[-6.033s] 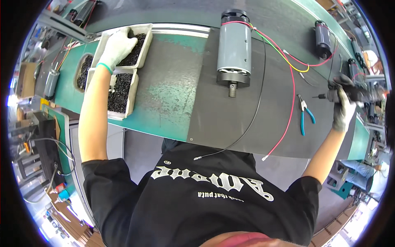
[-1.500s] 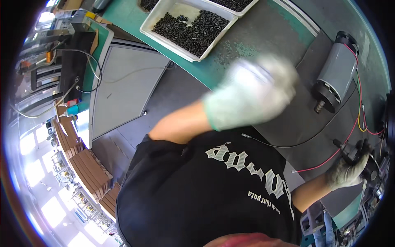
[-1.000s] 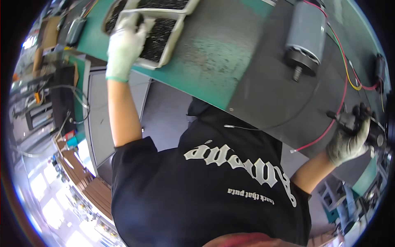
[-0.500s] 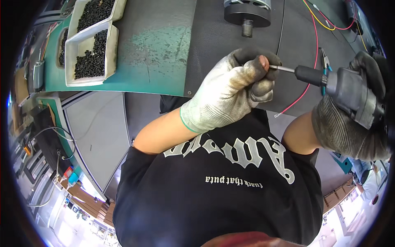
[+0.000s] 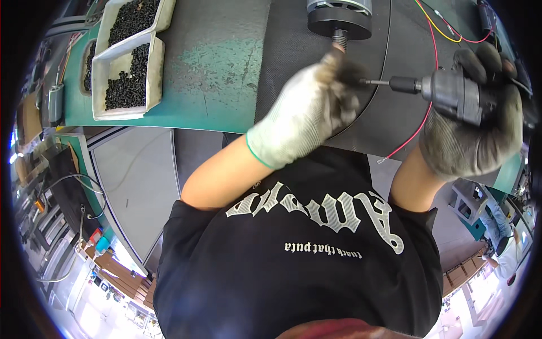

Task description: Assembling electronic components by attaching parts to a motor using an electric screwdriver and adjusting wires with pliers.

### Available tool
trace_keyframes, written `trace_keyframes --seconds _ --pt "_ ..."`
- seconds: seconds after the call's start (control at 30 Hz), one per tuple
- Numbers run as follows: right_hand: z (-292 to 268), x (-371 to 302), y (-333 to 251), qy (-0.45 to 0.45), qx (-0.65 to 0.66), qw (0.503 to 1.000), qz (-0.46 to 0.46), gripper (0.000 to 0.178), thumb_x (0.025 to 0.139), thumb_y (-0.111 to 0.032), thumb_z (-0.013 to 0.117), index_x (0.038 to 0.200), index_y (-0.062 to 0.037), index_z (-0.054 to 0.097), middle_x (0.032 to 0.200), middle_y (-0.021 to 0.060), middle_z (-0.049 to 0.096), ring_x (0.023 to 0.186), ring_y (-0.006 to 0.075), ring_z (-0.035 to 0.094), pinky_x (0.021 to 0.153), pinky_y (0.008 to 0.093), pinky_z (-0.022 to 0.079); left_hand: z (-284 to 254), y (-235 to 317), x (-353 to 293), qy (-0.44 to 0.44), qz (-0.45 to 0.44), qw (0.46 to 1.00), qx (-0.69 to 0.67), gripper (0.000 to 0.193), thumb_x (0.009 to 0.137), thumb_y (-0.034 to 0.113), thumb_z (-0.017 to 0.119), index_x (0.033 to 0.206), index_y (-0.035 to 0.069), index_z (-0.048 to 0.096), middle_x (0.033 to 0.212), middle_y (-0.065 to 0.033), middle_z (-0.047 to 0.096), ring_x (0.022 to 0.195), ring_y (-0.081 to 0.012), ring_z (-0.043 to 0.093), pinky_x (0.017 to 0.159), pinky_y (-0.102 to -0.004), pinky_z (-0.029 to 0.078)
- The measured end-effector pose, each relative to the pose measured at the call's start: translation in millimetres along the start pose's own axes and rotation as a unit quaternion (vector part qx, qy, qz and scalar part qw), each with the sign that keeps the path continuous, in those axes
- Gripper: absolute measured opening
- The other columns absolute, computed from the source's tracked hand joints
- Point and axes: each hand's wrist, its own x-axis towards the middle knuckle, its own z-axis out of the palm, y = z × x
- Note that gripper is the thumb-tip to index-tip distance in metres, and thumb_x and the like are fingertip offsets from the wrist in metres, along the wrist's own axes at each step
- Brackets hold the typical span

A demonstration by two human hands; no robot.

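My right hand (image 5: 471, 133), in a grey-stained glove, grips a dark power screwdriver (image 5: 451, 93). Its thin metal bit (image 5: 377, 82) points left. At the bit's tip is my left hand (image 5: 316, 110), in a whitish glove with darkened fingers. Those fingers are bunched together and blurred by motion; anything small between them is hidden. One bare fingertip reaches up to the threaded shaft (image 5: 340, 37) of a motor-like unit with a black disc (image 5: 340, 22); whether they touch I cannot tell.
On the green worktop (image 5: 220, 73) at left, two white bins (image 5: 155, 79) hold many small black screw-like pieces. A dark mat (image 5: 293, 56) lies under the motor-like unit. Red wire (image 5: 435, 53) and yellow wire (image 5: 435, 22) run across the right side. Another person (image 5: 505, 254) is far right.
My left hand has shifted left and up toward the threaded shaft. The screwdriver has moved left and slightly up with my right hand, uncovering more of its body.
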Motion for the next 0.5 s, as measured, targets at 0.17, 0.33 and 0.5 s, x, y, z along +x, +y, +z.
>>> trace_keyframes --seconds 0.17,0.33,0.5 --pt "-18 15 -1 -0.011 0.006 1.0 -0.014 0.025 0.089 -0.01 0.056 0.105 0.0096 0.056 0.098 0.0178 0.055 0.089 0.0227 0.053 0.073 0.0312 0.048 -18 12 29 -0.089 0.133 0.987 -0.006 0.025 0.098 0.024 0.053 0.103 0.0 0.056 0.079 -0.0019 0.054 0.068 -0.0093 0.052 0.065 -0.0252 0.042" --pt "1 15 23 0.085 -0.194 0.968 -0.137 0.029 0.092 -0.015 0.055 0.112 0.006 0.057 0.101 0.0179 0.063 0.085 0.0218 0.063 0.075 0.031 0.051 -19 14 31 -0.165 0.041 0.978 -0.123 0.024 0.102 0.018 0.043 0.107 -0.001 0.056 0.087 -0.005 0.058 0.065 -0.0079 0.045 0.065 -0.0243 0.04" --pt "23 12 48 0.097 -0.346 0.913 -0.194 0.026 0.091 -0.014 0.058 0.112 0.0006 0.055 0.096 0.0099 0.062 0.082 0.014 0.061 0.07 0.0257 0.051 -19 18 29 -0.134 0.089 0.987 -0.023 0.028 0.102 0.023 0.045 0.106 -0.003 0.056 0.089 -0.007 0.06 0.063 -0.007 0.044 0.061 -0.0245 0.04"
